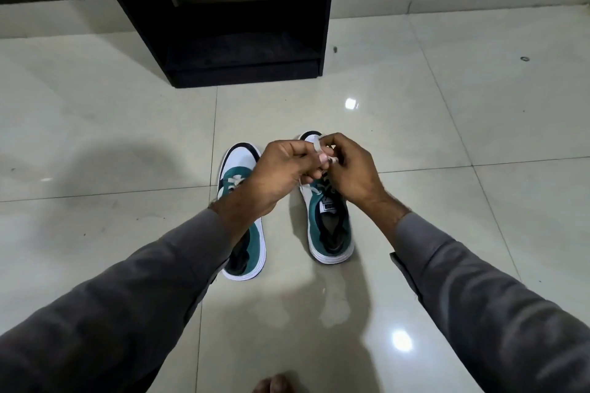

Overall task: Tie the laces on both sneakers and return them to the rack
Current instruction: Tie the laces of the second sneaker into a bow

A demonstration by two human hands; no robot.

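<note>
Two teal and white sneakers stand side by side on the tiled floor, toes pointing away from me. The left sneaker (247, 233) has a white bow on its laces, partly hidden by my left forearm. Over the right sneaker (330, 226) my left hand (284, 169) and my right hand (351, 169) meet, each pinching part of its white lace (330, 159). The hands cover most of that shoe's lacing. A black shoe rack (223, 13) stands beyond the shoes, its shelves dark.
The glossy pale tile floor (447, 137) spreads all around, with light reflections on the right. A wall with a dark stripe runs behind the rack. My bare toes (276, 384) show at the bottom edge.
</note>
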